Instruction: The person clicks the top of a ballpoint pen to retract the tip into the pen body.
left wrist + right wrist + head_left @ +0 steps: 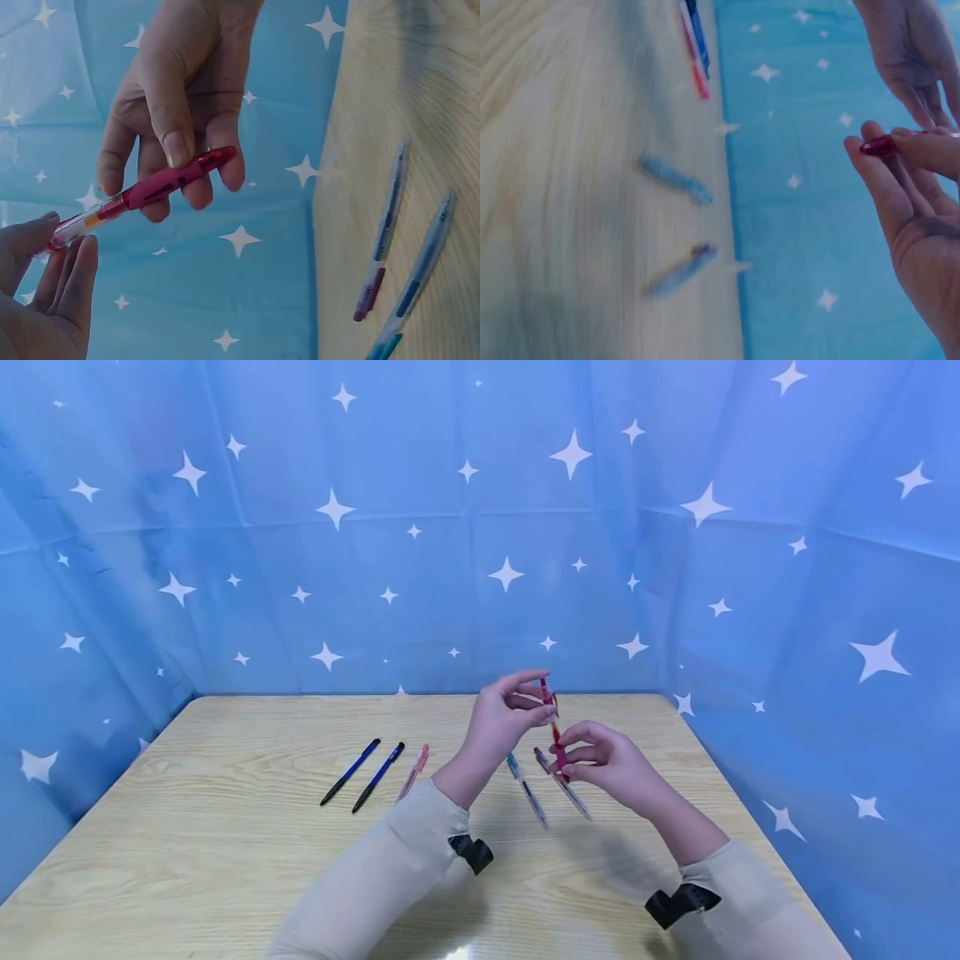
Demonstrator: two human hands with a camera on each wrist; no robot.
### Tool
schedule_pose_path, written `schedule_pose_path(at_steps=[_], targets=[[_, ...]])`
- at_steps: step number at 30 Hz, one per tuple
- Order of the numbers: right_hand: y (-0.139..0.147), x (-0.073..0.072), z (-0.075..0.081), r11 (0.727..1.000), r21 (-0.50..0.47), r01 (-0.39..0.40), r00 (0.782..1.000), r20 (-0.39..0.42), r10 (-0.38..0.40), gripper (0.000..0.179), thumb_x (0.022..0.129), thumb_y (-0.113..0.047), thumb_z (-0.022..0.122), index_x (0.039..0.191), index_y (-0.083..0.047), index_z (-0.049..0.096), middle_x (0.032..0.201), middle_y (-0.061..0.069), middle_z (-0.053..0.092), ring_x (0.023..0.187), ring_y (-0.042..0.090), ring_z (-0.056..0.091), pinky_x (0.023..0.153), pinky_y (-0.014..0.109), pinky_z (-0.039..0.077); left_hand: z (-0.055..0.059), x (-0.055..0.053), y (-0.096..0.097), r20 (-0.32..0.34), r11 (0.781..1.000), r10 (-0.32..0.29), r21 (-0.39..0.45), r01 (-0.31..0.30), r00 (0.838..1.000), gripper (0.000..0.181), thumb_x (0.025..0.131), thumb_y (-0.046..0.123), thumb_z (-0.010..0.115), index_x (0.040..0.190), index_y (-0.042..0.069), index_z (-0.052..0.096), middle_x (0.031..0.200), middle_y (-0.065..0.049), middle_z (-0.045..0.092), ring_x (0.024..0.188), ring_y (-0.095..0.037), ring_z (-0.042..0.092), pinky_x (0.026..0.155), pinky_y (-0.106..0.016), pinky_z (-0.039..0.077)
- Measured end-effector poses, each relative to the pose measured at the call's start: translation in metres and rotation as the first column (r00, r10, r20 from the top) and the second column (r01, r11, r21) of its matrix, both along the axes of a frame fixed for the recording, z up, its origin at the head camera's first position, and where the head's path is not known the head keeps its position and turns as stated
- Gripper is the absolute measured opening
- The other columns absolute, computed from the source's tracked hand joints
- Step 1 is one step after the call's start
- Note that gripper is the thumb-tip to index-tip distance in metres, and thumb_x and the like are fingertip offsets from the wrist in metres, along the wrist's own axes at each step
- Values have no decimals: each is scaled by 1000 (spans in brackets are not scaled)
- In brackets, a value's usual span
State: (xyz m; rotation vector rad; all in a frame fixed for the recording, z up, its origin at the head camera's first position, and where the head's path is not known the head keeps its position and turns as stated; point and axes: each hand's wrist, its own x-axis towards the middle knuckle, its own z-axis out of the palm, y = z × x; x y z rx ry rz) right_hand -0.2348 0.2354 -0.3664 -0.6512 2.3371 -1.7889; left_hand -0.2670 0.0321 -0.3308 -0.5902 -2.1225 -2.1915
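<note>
A red pen (556, 731) with a clear middle section is held upright, slightly tilted, above the table between both hands. My left hand (498, 718) holds its upper end, with a finger at the very top and the thumb lower on the barrel. Thumb and fingers of my right hand (611, 764) pinch the lower grip part, as the left wrist view also shows on the red grip (157, 186). Behind and below the right hand lie a clear pen with a purple end (573, 795) and a clear pen with a teal end (528, 791).
Two dark blue pens (350, 772) and a pink pen (414, 768) lie left of the left hand; the forearm partly covers the pink one. The wooden table (225, 860) ends at a blue star-patterned curtain (420, 468) at the back and sides.
</note>
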Motion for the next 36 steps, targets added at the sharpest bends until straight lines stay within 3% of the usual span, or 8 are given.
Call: schedule_pose_path(at_steps=[3,7,13,20,24,31,36], targets=[[14,-1,-5,999,39,37,999,-1,-37,29,92,4,63,120,1,56,120,25,59,102,30,66,81,37,56,-7,-6,7,7,996,-16,-89,17,1000,47,85,13,77,128,29,65,106,4,65,93,-13,66,77,-32,56],[32,-5,-16,994,81,74,997,19,-75,34,91,6,63,125,4,56,119,26,58,102,34,66,79,36,57,-17,-14,15,33,979,-25,-204,31,999,48,85,14,78,128,29,64,114,4,64,93,-11,64,74,-32,56],[52,-11,-31,972,215,92,995,15,-97,40,88,7,66,127,4,60,116,29,60,96,33,67,75,34,57,-33,-22,26,10,920,-40,-389,41,999,46,84,16,79,127,26,65,116,0,64,97,-14,63,70,-31,56],[66,-18,-42,922,375,91,996,-16,-91,39,85,9,68,123,7,62,116,27,60,91,29,66,67,32,57,-52,-30,38,-37,790,-120,-609,72,992,51,84,20,79,132,20,61,119,-5,63,106,-21,61,75,-25,52],[72,-21,-47,892,447,68,997,-5,-73,38,83,10,69,121,7,63,103,20,63,80,26,65,61,33,55,-62,-33,43,-16,732,-145,-674,97,989,51,84,21,79,132,20,61,119,-4,62,107,-22,60,76,-26,51],[79,-28,-53,845,534,34,997,46,-69,39,77,12,71,115,6,66,89,9,61,65,18,58,54,32,52,-73,-35,52,-42,591,-146,-805,53,988,51,82,26,81,130,22,63,119,-3,62,97,-14,60,74,-25,50],[79,-31,-54,833,554,-2,996,74,-46,39,76,12,70,115,6,67,82,8,60,61,18,56,51,34,50,-77,-34,56,-50,523,-171,-851,47,984,47,83,28,80,127,22,65,120,-3,63,99,-14,60,75,-26,50]])
